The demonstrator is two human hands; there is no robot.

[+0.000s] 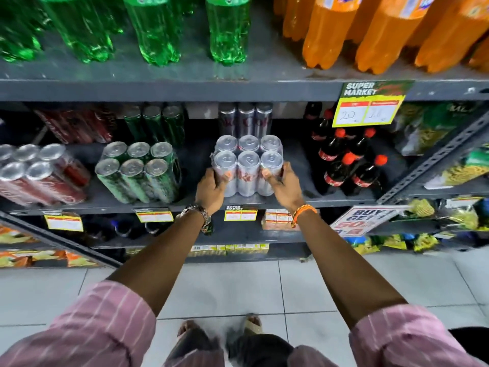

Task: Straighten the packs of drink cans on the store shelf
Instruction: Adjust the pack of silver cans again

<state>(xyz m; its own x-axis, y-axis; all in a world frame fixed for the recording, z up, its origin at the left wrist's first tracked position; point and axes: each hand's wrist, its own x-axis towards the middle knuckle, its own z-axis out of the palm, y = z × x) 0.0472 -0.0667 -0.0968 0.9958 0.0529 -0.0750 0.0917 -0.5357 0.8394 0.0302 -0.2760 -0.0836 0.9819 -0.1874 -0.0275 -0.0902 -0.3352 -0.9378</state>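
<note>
A shrink-wrapped pack of silver cans (248, 165) stands upright near the front edge of the middle shelf (264, 202). My left hand (211, 190) grips its left side and my right hand (284, 188) grips its right side, thumbs on the front cans. To the left sits a pack of green cans (137, 176), turned at a slight angle. Further left, a pack of red cans (39, 176) leans and reaches the frame edge. More silver (244, 119), green (154, 123) and red cans (79, 125) stand behind them.
Dark cola bottles with red caps (349, 165) stand right of the silver pack. Green bottles (156, 30) and orange bottles (383, 33) fill the shelf above. A price sign (367, 107) hangs from that shelf's edge. Snack bags (449, 160) are at right.
</note>
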